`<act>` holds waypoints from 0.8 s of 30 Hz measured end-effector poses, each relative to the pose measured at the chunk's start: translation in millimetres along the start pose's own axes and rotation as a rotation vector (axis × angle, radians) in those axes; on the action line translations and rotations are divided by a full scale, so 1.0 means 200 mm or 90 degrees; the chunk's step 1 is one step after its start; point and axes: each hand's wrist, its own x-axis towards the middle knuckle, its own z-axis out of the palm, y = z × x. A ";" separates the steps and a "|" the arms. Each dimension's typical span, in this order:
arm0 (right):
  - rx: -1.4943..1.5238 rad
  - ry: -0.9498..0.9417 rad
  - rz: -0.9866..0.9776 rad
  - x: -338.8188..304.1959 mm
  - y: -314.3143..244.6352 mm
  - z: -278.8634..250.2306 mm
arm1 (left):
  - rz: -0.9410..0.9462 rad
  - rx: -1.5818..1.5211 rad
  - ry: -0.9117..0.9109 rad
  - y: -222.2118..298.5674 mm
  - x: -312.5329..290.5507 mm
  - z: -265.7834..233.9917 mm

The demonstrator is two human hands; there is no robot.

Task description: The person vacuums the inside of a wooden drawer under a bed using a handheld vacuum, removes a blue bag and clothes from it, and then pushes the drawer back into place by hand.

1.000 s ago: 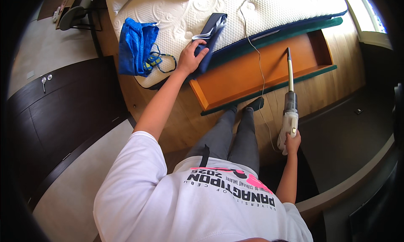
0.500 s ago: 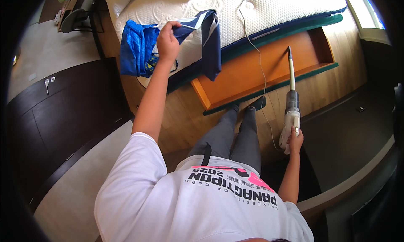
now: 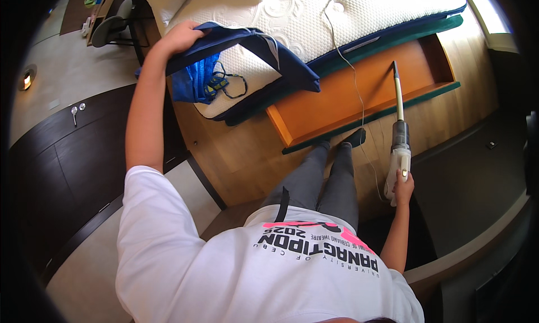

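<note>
L hand (image 3: 182, 38) pinches navy cloth (image 3: 297, 71) btwn its fingers (image 3: 195, 32), over near-L corner of the mattress (image 3: 382, 20), long axis R twd drawer (image 3: 331, 107); R hand (image 3: 403, 187), well apart, grips vac (image 3: 400, 139).

The left hand (image 3: 181, 38) holds navy fabric (image 3: 229, 37), the right hand (image 3: 404, 187) a handheld vacuum (image 3: 400, 146).

And it's a bedroom we're looking at, a home's or a hotel's, hard to say: there's the quilted white mattress (image 3: 382, 11) with white bedding (image 3: 168, 7) at one end, and the green bed base (image 3: 443, 26) with an open wooden drawer (image 3: 359, 87). Around it, a wood floor (image 3: 230, 163), a dark door (image 3: 101, 149) with a metal handle (image 3: 74, 115), a grey chair (image 3: 114, 28), and a bright window (image 3: 483, 7)
</note>
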 end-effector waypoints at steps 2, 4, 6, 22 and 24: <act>0.011 0.003 0.011 -0.01 -0.01 0.00 | 0.028 -0.057 -0.073 -0.03 -0.02 -0.10; 0.022 0.013 0.019 -0.02 -0.01 -0.01 | -0.100 -0.097 -0.100 -0.02 -0.07 -0.19; 0.029 -0.002 0.012 -0.02 -0.04 0.01 | -0.209 -0.237 -0.073 -0.01 -0.20 -0.28; 0.192 -0.056 0.048 0.03 -0.04 -0.03 | 0.147 -0.103 0.497 -0.23 -0.07 0.51; 0.181 -0.020 -0.013 -0.10 -0.27 -0.01 | 0.137 -0.148 0.497 -0.09 -0.18 0.60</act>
